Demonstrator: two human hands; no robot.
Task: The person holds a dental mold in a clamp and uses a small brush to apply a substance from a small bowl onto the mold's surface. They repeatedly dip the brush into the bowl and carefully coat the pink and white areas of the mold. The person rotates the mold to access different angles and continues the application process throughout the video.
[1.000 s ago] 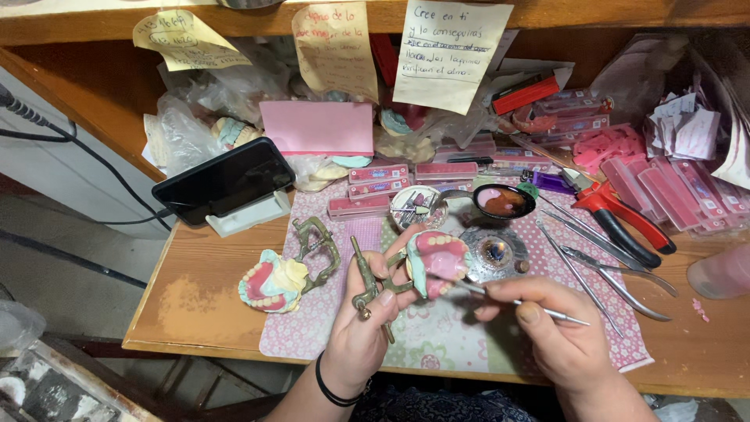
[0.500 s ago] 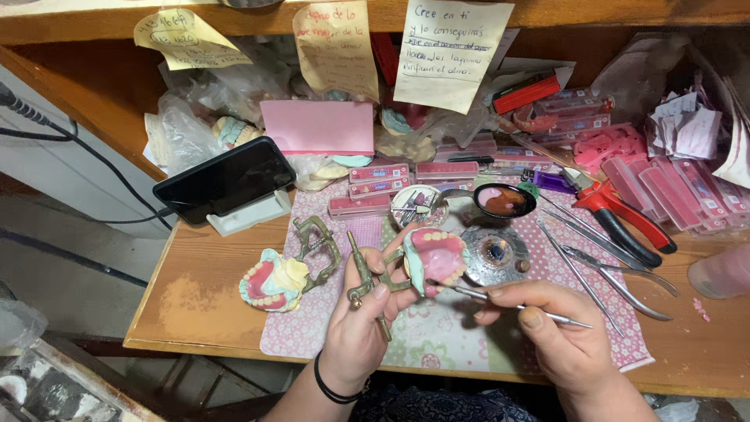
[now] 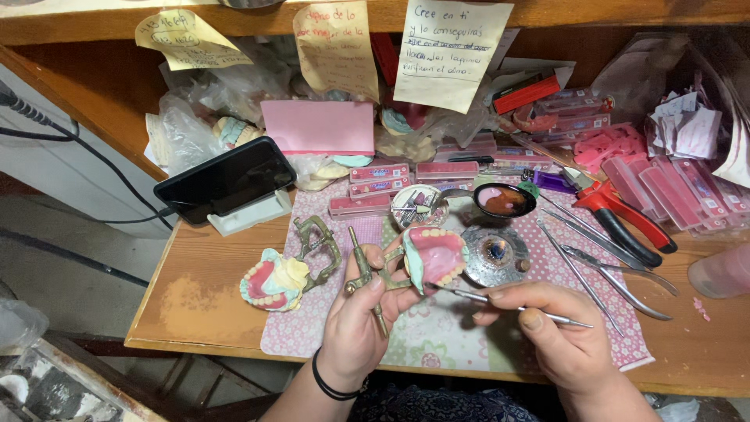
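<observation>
Nearest to us, we are seeing the right hand (image 3: pixel 558 332) pinching a thin metal instrument (image 3: pixel 512 305) between thumb and fingers, its grip closed tight on the shaft, the tip pointing left toward the pink denture model (image 3: pixel 433 256). Just beside it, the left hand (image 3: pixel 361 320), wearing a dark band at the wrist, is closing its grip around the brass articulator frame (image 3: pixel 371 277) that is carrying that denture model, holding it raised above the patterned cloth (image 3: pixel 437 332) that is covering the wooden surface (image 3: pixel 195 301). To the left of the hands, a second denture set (image 3: pixel 272 283) on its own metal frame is lying at the edge of the cloth. Just beyond the held model, a round metal dish (image 3: pixel 492 254) is sitting on the cloth, and behind it a small bowl of reddish wax (image 3: pixel 504 201). To the right, several slim steel tools (image 3: pixel 601 262) are lying side by side, with red-handled pliers (image 3: pixel 621 215) past them. Farther back, a black phone (image 3: pixel 225 180) is leaning on a white stand, flat pink boxes (image 3: pixel 379 173) are lying in a row, and paper notes (image 3: pixel 449 51) are hanging from the shelf above.
</observation>
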